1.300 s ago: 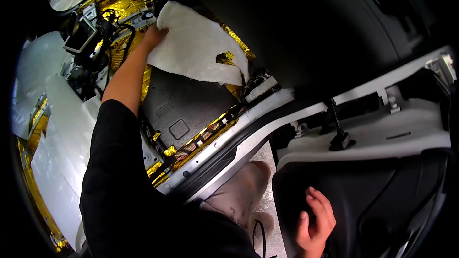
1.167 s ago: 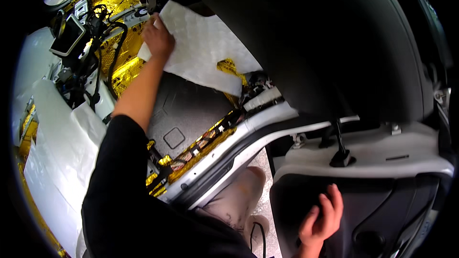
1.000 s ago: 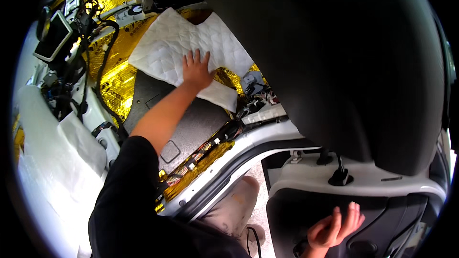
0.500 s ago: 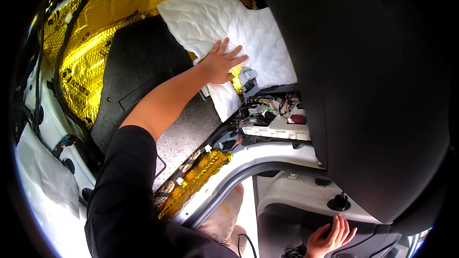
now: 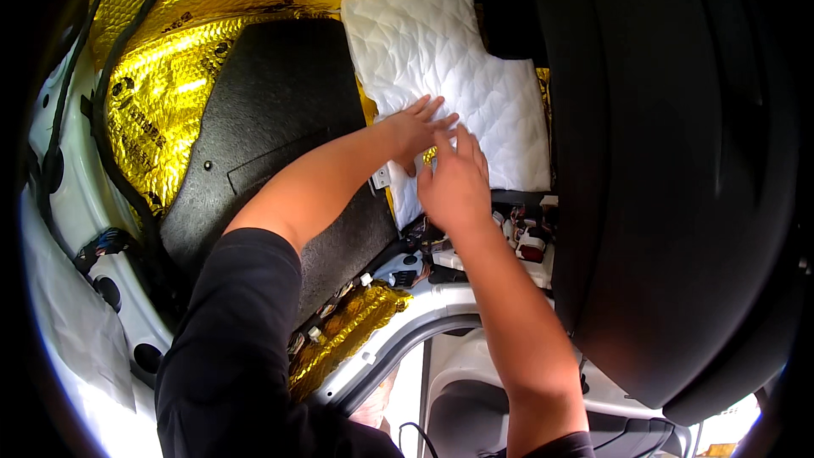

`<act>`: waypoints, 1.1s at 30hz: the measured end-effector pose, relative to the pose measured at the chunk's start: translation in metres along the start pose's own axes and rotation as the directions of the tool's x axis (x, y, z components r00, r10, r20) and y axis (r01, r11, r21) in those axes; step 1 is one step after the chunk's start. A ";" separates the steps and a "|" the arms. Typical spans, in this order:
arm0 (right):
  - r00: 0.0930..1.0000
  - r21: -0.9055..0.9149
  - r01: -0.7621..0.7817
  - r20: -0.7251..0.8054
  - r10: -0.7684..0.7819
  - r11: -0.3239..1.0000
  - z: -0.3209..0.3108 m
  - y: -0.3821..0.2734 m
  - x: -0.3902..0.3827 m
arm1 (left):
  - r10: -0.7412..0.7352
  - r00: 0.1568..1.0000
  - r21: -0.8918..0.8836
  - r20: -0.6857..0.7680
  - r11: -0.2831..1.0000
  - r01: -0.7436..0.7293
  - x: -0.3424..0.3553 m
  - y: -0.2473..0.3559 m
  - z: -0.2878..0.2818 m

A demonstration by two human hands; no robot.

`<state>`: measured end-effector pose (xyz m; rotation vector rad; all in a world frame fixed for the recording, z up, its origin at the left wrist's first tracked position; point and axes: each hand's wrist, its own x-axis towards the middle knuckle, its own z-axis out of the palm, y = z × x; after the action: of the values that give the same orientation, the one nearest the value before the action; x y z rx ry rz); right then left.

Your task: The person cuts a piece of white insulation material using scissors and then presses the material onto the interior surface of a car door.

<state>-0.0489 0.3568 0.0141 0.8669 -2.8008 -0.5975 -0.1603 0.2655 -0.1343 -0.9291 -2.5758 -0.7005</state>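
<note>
gold foil (image 5: 161, 119): left | dark board (image 5: 271, 110): beside foil | bulky black form (image 5: 670, 170): right

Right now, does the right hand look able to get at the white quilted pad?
Likely yes: the right hand is at the white quilted pad, beside the left hand, and nothing visible blocks its fingers.

The gold foil-lined vehicle floor (image 5: 161, 131) carries a black textured panel (image 5: 280, 110) with a rectangular outline in its surface. To the panel's right lies a white quilted insulation pad (image 5: 398, 38), flat, its upper right corner notched; gold foil shows in a narrow strip between the two. A wiring harness (image 5: 342, 295) with white clips runs along the panel's lower right edge, just beside crumpled gold foil (image 5: 360, 331).
</note>
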 end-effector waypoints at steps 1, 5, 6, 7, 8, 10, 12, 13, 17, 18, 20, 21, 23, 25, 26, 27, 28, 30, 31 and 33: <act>0.997 -0.064 -0.078 0.008 0.079 0.995 0.020 0.010 0.022 | 0.008 1.000 -0.015 -0.008 1.000 -0.008 0.003 0.002 0.004; 0.993 -0.082 -0.116 0.027 0.119 0.990 0.042 0.025 0.074 | 0.072 0.992 -0.097 -0.108 0.992 -0.082 0.001 -0.011 0.027; 0.999 -0.034 -0.032 -0.003 0.032 0.999 0.050 0.042 0.088 | 0.090 0.985 -0.118 -0.149 0.987 -0.108 0.009 -0.015 0.033; 0.999 0.017 0.048 -0.024 -0.047 0.999 0.055 0.047 0.097 | 0.079 0.958 -0.117 -0.277 0.986 -0.116 0.007 -0.014 0.037; 1.000 -0.009 0.000 0.019 0.000 1.000 0.060 0.050 0.108 | 0.036 0.938 -0.169 -0.345 0.981 -0.100 0.010 -0.017 0.038; 0.991 -0.056 -0.084 0.103 0.090 0.995 0.063 0.040 0.127 | -0.068 0.885 -0.273 -0.461 0.960 -0.068 0.014 -0.022 0.034; 0.913 0.054 -0.359 0.229 0.338 0.932 0.061 0.052 0.137 | -0.292 0.864 -0.355 -0.411 0.924 0.143 0.023 -0.026 0.011; 0.896 0.039 -0.386 0.251 0.365 0.922 0.065 0.068 0.132 | -0.413 0.848 -0.412 -0.332 0.872 0.264 0.022 -0.021 -0.013; 0.893 -0.068 -0.395 0.204 0.400 0.916 0.075 0.054 0.128 | -0.609 0.502 -0.214 -0.614 0.740 0.637 0.003 -0.067 -0.031; 0.897 -0.094 -0.399 0.167 0.409 0.912 0.076 0.047 0.132 | -0.582 0.414 -0.114 -0.700 0.663 0.740 -0.001 -0.076 -0.026; 0.906 -0.137 -0.394 0.110 0.409 0.909 0.072 0.033 0.143 | -0.666 0.521 -0.062 -0.534 0.645 0.762 0.000 -0.084 -0.017; 0.900 -0.183 -0.395 0.117 0.419 0.900 0.067 0.028 0.152 | -0.657 0.543 -0.054 -0.523 0.661 0.748 -0.001 -0.082 -0.014; 0.922 -0.232 -0.365 0.046 0.385 0.902 0.072 0.030 0.169 | -0.655 0.578 -0.049 -0.486 0.681 0.731 -0.001 -0.077 -0.011; 0.968 -0.163 -0.108 -0.241 0.067 0.981 0.086 0.047 0.193 | -0.646 0.567 -0.084 -0.511 0.694 0.715 0.000 -0.078 -0.008; 0.920 -0.163 0.027 -0.382 -0.088 0.986 0.091 0.056 0.204 | -0.640 0.562 -0.105 -0.524 0.703 0.703 0.002 -0.077 -0.007; 0.912 -0.145 0.096 -0.383 -0.145 0.985 0.094 0.057 0.217 | -0.637 0.563 -0.099 -0.526 0.704 0.703 0.001 -0.078 -0.005; 0.898 -0.132 0.168 -0.389 -0.207 0.977 0.091 0.056 0.231 | -0.633 0.559 -0.096 -0.535 0.703 0.704 0.002 -0.080 -0.005; 0.902 -0.116 0.212 -0.358 -0.240 0.970 0.085 0.053 0.252 | -0.630 0.550 -0.109 -0.548 0.706 0.700 0.004 -0.080 -0.005; 0.922 -0.103 0.192 -0.322 -0.216 0.976 0.083 0.046 0.261 | -0.635 0.541 -0.117 -0.551 0.701 0.703 0.003 -0.082 -0.004; 0.898 -0.091 0.265 -0.340 -0.280 0.960 0.069 0.033 0.268 | -0.640 0.537 -0.116 -0.550 0.695 0.709 0.002 -0.084 -0.004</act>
<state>-0.3037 0.2518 -0.0289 1.2349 -2.3583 -0.4792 -0.2172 0.2081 -0.1586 0.3756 -2.3168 -0.8232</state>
